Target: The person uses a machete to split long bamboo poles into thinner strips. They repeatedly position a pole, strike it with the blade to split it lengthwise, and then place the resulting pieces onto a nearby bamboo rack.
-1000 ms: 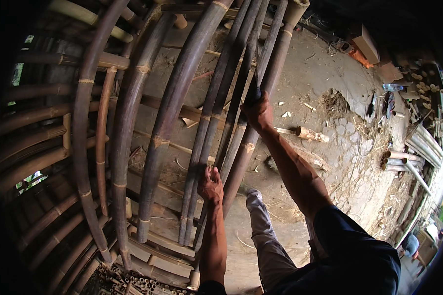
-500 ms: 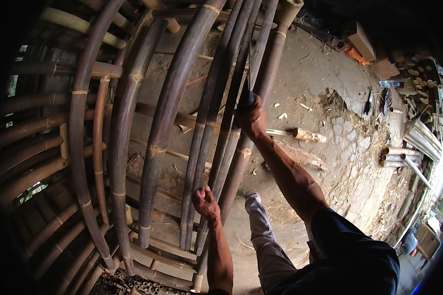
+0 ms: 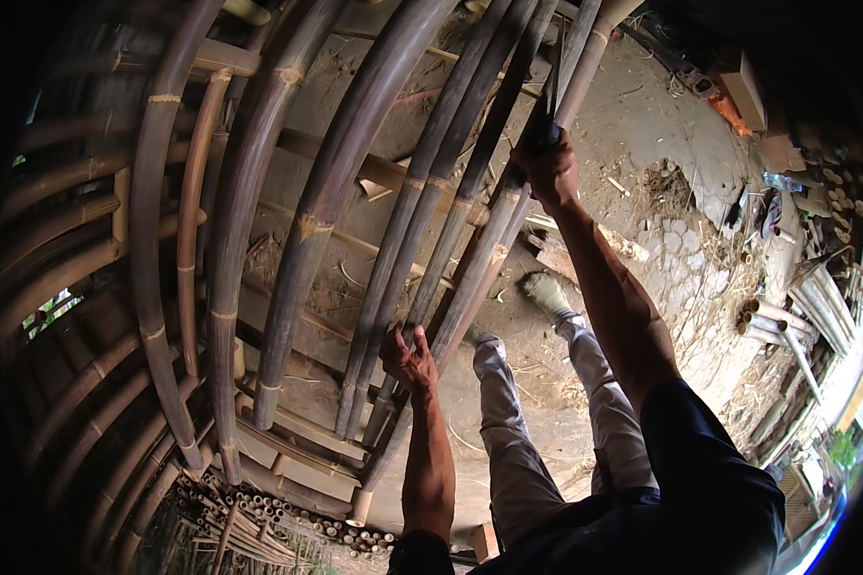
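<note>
My right hand (image 3: 549, 171) is closed round the dark handle of a long-bladed tool (image 3: 554, 91). Its thin blade points away from me, over the bamboo poles at the right side of the frame; whether it is a knife or a saw cannot be made out. Nearer to me, my left hand (image 3: 410, 360) has its fingers apart and holds nothing visible. It is over the lower part of a slim dark bamboo pole (image 3: 441, 254), and contact is unclear. A thicker pole (image 3: 484, 268) runs beneath my right hand and close beside my left.
Thick curved bamboo poles (image 3: 302, 230) and crosspieces fill the left. Cut bamboo ends (image 3: 259, 517) are stacked below. On the dirt floor (image 3: 642, 287) lie shavings and a short log (image 3: 623, 241). Bamboo lengths (image 3: 777, 321) and a cardboard box (image 3: 741, 91) are at right.
My right hand and the tool have moved farther away and to the right. My left hand's fingers have spread from a closed shape. The view has shifted, and both feet now show.
</note>
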### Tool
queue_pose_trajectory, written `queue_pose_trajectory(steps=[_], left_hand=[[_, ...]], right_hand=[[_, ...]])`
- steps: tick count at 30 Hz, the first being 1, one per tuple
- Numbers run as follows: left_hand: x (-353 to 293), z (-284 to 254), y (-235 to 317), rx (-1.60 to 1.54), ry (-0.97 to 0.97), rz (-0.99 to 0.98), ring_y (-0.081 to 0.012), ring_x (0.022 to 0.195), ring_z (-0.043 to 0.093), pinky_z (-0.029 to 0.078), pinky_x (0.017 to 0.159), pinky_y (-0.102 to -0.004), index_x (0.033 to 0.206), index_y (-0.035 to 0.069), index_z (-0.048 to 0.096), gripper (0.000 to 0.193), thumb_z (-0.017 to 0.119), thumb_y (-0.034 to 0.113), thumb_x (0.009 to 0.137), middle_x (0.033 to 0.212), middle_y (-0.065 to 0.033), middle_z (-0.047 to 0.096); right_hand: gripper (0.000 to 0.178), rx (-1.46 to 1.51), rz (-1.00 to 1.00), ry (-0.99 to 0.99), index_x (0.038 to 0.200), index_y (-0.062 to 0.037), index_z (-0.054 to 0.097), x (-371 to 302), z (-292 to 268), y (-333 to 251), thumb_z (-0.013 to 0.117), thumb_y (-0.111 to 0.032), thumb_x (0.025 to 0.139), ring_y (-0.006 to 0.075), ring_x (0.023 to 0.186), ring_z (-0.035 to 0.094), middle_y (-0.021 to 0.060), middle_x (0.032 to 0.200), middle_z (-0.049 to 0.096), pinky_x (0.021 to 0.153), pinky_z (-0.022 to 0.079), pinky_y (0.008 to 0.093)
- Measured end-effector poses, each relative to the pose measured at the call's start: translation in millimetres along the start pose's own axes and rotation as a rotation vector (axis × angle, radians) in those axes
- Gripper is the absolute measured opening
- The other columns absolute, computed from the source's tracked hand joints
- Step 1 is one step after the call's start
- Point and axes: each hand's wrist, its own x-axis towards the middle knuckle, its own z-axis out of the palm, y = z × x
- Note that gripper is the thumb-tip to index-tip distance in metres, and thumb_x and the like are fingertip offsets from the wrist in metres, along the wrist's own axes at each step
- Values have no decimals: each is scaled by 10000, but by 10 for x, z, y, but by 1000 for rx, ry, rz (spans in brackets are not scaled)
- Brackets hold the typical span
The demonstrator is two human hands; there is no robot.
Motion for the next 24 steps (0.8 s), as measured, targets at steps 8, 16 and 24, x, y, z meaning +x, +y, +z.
queue_pose_trajectory(steps=[8, 16, 24], left_hand=[[170, 100, -101, -273, -171, -126, -379, 930, 603, 481, 796, -469, 1006, 34, 642, 402, 529, 419, 976, 986, -169, 645], [473, -222, 231, -135, 167, 142, -389, 1039, 581, 462, 889, -477, 1176, 75, 634, 392, 595, 385, 940, 1107, -169, 633], [1820, -165, 45, -677, -716, -49, -116, 746, 605, 490, 703, -309, 899, 15, 691, 425, 793, 414, 793, 782, -19, 685]], right_hand=[[531, 156, -41, 3, 1117, -28, 554, 41, 314, -82, 825, -166, 681, 221, 881, 647, 102, 968, 670, 791, 523, 349], [431, 667, -19, -209, 1096, -34, 560, 139, 187, 44, 791, -38, 731, 157, 840, 646, 52, 956, 660, 767, 550, 305], [314, 761, 169, -369, 999, -31, 606, -47, 191, -8, 801, -54, 752, 168, 837, 666, 52, 902, 678, 787, 559, 318]])
